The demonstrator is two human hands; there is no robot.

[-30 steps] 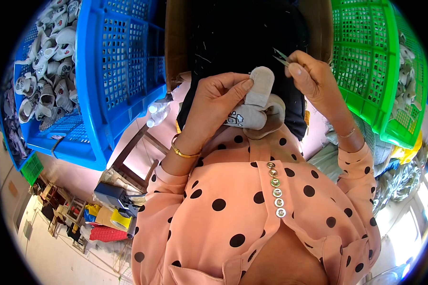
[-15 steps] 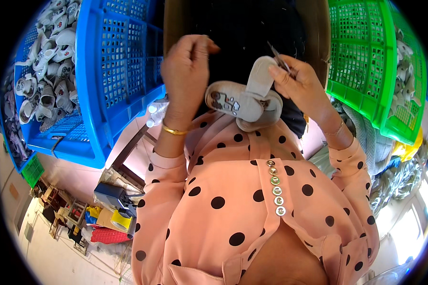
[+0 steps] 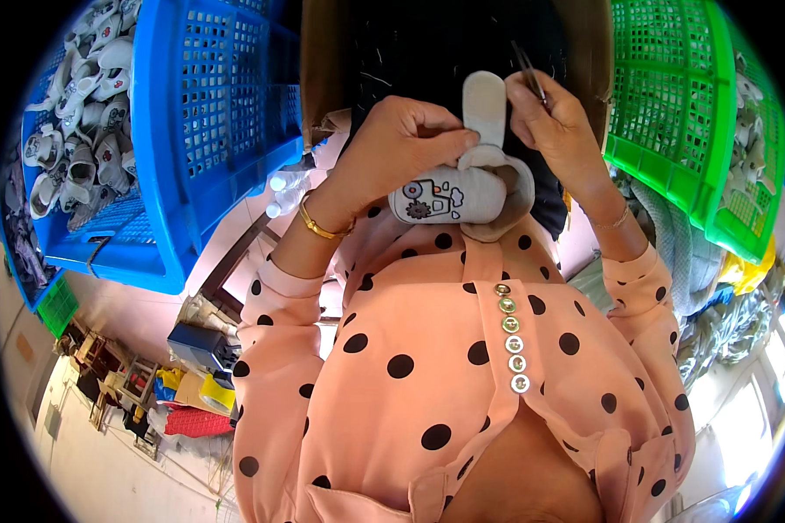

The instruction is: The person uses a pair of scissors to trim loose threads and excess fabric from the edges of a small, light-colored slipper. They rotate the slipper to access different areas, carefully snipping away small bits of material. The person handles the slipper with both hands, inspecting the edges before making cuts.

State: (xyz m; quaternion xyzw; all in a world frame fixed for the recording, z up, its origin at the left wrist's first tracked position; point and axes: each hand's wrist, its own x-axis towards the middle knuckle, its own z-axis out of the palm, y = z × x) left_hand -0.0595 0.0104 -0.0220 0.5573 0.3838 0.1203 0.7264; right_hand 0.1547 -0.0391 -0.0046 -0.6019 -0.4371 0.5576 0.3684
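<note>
left hand (image 3: 414,135) has returned to the shoe (image 3: 453,196) — grip pinching its flap (image 3: 484,103) — right grip (image 3: 556,118) curled round pointed tool (image 3: 529,71)

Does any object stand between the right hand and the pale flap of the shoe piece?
Nothing visible does: the right hand, holding a pointed tool, is close beside the flap. The left hand holds the shoe piece from the other side.

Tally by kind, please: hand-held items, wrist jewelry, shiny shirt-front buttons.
White shoe upper: 1
Thread snips: 1
Gold bangle: 1
Thin bracelet: 1
Shiny shirt buttons: 6
Total: 10
</note>
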